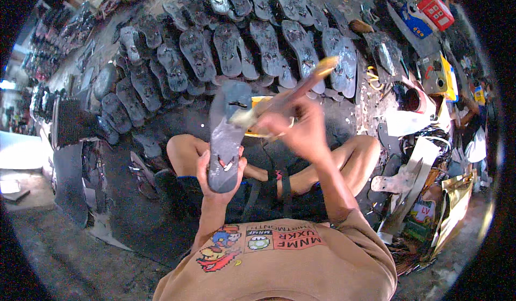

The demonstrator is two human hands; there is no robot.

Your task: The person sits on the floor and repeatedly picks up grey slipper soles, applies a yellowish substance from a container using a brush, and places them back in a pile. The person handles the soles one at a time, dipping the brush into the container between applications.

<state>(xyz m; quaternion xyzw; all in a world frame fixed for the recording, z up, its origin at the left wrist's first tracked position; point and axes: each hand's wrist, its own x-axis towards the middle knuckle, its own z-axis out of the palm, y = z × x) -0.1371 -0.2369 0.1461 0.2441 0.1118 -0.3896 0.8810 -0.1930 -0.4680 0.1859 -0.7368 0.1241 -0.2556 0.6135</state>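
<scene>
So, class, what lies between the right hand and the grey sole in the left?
In the head view, the brush's pale bristles lie between right hand and grey sole, with a yellow container partly showing behind.

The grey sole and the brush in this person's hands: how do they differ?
The grey sole is broad and flat; the brush is slim with a pale tip. The sole points nearly straight ahead, while the brush slants. The left hand holds the sole, the right hand the brush.
</scene>
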